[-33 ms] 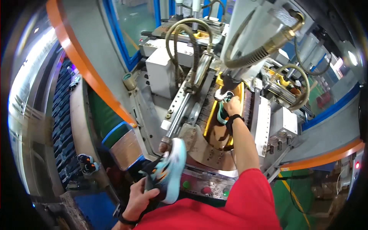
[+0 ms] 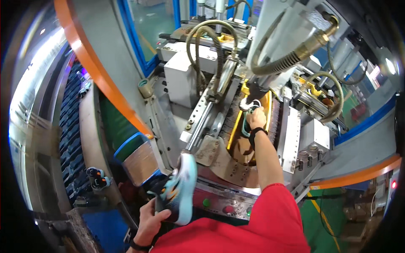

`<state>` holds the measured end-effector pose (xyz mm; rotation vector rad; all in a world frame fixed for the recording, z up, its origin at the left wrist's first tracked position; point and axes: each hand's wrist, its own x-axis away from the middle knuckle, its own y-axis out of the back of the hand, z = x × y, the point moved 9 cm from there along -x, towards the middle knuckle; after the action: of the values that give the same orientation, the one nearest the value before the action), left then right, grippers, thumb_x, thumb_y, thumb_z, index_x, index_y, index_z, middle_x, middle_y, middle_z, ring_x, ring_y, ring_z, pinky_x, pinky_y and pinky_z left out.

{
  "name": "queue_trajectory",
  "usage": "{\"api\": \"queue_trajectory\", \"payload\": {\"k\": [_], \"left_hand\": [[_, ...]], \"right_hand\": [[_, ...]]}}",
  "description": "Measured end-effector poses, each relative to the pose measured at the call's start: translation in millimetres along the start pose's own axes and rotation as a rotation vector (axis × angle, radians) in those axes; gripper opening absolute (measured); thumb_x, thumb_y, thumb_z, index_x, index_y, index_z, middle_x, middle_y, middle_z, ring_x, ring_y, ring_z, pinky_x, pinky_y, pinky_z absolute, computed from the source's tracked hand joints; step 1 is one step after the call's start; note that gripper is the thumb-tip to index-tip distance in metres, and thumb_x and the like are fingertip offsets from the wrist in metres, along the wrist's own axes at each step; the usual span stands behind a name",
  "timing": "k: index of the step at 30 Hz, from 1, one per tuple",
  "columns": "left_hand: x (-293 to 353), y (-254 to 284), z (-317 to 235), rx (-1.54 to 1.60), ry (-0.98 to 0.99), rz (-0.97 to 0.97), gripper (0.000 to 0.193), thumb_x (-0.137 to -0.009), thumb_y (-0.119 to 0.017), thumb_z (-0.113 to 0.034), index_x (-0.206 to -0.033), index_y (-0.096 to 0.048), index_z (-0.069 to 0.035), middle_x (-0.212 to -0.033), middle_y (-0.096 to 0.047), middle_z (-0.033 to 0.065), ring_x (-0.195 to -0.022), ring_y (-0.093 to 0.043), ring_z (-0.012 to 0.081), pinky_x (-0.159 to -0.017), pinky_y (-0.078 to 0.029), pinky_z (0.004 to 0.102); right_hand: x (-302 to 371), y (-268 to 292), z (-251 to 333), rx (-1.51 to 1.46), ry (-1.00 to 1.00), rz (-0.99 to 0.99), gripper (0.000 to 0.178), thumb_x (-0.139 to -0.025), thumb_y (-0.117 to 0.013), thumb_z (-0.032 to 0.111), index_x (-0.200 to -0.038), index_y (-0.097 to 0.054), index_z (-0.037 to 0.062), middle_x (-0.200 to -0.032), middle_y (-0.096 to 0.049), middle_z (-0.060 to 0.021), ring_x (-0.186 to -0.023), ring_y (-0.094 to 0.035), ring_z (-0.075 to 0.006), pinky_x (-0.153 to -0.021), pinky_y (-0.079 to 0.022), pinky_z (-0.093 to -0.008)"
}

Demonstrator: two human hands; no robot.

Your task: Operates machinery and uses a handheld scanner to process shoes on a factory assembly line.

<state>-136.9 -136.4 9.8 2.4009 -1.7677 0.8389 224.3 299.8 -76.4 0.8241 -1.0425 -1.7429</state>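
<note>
In my left hand (image 2: 150, 223) is a sneaker (image 2: 184, 189), toe up, with a pale blue and white sole and a dark upper with orange marks. My thumb and fingers close around its heel end. My right arm reaches into the press machine, where my right hand (image 2: 256, 118) is closed on the upper part of a teal and dark shoe (image 2: 245, 126). That shoe stands between the machine's yellow-edged side pads (image 2: 233, 130), under a vertical metal ram (image 2: 256, 90). Its far side and my fingertips are partly hidden.
Steel piston rods (image 2: 200, 126) and bent hoses (image 2: 278, 63) surround the work bay. Green and red buttons (image 2: 228, 209) line the machine's front. On the left are a blue-rimmed bin (image 2: 141, 164), a conveyor (image 2: 71, 139) and another dark shoe (image 2: 98, 178). An orange frame edge (image 2: 101, 84) curves overhead.
My left hand and its sneaker have shifted slightly left. My right hand stays at the shoe in the press, its fingers a little higher on it. The view has shifted slightly.
</note>
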Motion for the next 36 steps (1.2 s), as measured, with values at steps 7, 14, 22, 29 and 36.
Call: {"api": "queue_trajectory", "payload": {"k": [7,14,22,29,36], "left_hand": [[84.1,73.2,38.5,0.291,-0.129,-0.404,0.04,-0.085,-0.067,-0.008,-0.12,-0.056,0.007,-0.107,-0.066,0.0128,-0.09,-0.068,0.0201,-0.079,-0.058,0.0333],[116.7,52.7,102.9,0.485,0.011,-0.477,0.033,-0.089,-0.069,-0.013,-0.114,-0.061,0.007,-0.104,-0.067,0.0091,-0.09,-0.066,0.018,-0.08,-0.055,0.0331],[213.7,78.4,172.9,0.507,-0.054,-0.725,0.036,-0.089,-0.071,-0.019,-0.114,-0.063,0.005,-0.097,-0.067,0.005,-0.079,-0.064,0.0113,-0.066,-0.053,0.0251],[324.7,155.4,271.3,0.843,-0.068,-1.174,0.031,-0.082,-0.077,-0.015,-0.099,-0.064,0.007,-0.088,-0.065,0.0095,-0.075,-0.066,0.0225,-0.064,-0.06,0.0378],[460.7,293.9,421.8,1.001,-0.16,-1.637,0.037,-0.074,-0.081,-0.01,-0.096,-0.06,0.011,-0.09,-0.066,0.0209,-0.072,-0.069,0.0331,-0.056,-0.06,0.0508]], "right_hand": [[73.7,35.9,56.9,-0.113,0.406,-0.031,0.066,-0.08,-0.067,0.019,-0.135,-0.04,-0.0068,-0.104,-0.066,-0.0246,-0.094,-0.066,-0.0413,-0.082,-0.054,-0.0459],[392.4,22.8,59.7,-0.59,1.004,0.351,0.015,-0.082,-0.057,0.003,-0.097,-0.062,0.0025,-0.095,-0.062,-0.0172,-0.09,-0.059,-0.0384,-0.079,-0.047,-0.0455],[441.1,-120.5,22.2,-0.278,1.266,0.395,0.016,-0.082,-0.06,0.005,-0.097,-0.058,-0.0003,-0.093,-0.058,-0.0169,-0.09,-0.057,-0.0343,-0.08,-0.048,-0.0409],[420.7,-114.7,82.8,-0.396,1.296,0.336,0.018,-0.085,-0.064,0.019,-0.094,-0.069,0.0034,-0.087,-0.065,-0.0178,-0.084,-0.06,-0.0367,-0.073,-0.049,-0.0433],[599.3,44.3,324.5,-1.013,1.497,0.836,0.012,-0.087,-0.061,0.003,-0.098,-0.06,-0.0007,-0.093,-0.063,-0.0141,-0.081,-0.06,-0.023,-0.071,-0.048,-0.0322]]}}
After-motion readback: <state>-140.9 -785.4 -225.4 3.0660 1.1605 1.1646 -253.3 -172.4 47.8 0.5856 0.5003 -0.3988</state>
